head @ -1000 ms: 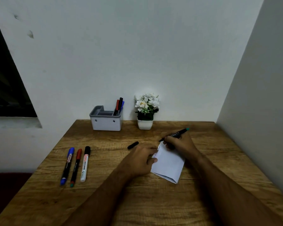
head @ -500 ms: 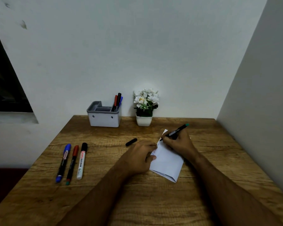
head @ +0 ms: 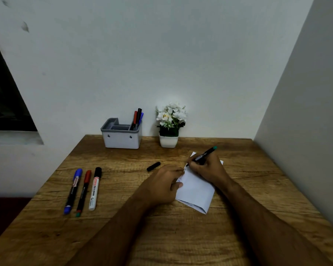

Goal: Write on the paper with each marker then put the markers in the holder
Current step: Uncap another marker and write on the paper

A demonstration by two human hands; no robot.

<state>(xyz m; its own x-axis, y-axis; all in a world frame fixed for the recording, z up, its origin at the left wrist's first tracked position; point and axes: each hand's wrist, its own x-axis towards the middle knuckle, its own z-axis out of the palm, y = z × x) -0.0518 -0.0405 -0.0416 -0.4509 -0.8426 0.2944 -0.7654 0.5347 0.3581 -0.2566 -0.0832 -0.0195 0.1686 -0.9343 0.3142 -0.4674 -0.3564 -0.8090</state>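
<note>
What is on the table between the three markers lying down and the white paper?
In the head view, the small black marker cap and the left hand, which rests on the folded white paper's edge.

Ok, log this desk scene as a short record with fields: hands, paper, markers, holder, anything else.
right hand: grips a black marker with a green end, tip on the paper
left hand: presses the paper's left edge flat
paper: white, folded, some writing near its upper left
loose cap: black, lying left of the paper
waiting markers: three side by side at the table's left, capped blue, red and black
holder: grey, at the back, three pens in its right compartment
flower pot: right of holder
</note>
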